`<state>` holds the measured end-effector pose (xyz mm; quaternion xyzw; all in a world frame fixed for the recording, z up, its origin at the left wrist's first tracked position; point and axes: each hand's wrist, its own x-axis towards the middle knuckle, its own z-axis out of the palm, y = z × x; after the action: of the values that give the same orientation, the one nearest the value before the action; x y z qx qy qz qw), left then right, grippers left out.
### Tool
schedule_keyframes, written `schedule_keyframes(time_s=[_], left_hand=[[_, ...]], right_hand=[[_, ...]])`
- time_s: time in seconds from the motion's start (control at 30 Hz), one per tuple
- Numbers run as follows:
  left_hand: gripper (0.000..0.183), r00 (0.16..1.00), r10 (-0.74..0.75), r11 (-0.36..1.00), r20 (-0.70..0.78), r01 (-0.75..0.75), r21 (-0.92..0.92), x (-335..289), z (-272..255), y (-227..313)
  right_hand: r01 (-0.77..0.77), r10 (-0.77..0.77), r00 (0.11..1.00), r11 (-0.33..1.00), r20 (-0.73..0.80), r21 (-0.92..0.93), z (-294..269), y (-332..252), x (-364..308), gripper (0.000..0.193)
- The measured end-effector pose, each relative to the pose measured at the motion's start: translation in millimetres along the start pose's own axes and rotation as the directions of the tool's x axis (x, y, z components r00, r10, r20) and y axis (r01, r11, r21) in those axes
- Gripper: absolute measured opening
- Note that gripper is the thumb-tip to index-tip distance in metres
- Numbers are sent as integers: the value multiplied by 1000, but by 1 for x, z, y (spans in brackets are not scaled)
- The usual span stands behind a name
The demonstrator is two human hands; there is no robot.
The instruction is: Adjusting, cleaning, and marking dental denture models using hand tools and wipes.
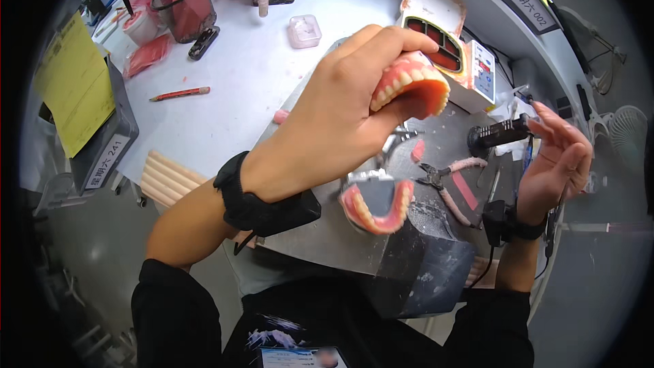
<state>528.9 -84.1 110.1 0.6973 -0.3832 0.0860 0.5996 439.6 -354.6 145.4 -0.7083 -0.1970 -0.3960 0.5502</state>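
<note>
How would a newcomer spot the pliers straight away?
Start at the grey work surface, then look right of the unheld denture. The pliers lie there; their two splayed, rough-looking pink handles set them apart from the flat pink strip between them.

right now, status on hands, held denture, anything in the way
Left hand gripping denture. Right hand open, apparently empty. Possible obstacles below: second denture, pliers.

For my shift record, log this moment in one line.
Left hand: gripping cream-toothed pink denture arch | Right hand: open, near black ribbed cylinder | Nearby: second pink denture arch
</note>
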Motion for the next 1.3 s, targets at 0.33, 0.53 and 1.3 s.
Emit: schedule_keyframes(time_s=[0.33,0.53,1.3], left_hand=[[50,982,42,996,183,-26,-89,-3,-9,11],[66,970,-3,970,243,62,-235,-5,-10,10],[13,985,106,988,-133,-90,124,-96,-56,51]], right_hand=[[-408,290,857,887,-426,-217,-38,1,-30,49],[-511,481,853,849,-202,-137,-40,25,-40,47],[-119,448,887,449,108,-885,-130,26,-33,15]])
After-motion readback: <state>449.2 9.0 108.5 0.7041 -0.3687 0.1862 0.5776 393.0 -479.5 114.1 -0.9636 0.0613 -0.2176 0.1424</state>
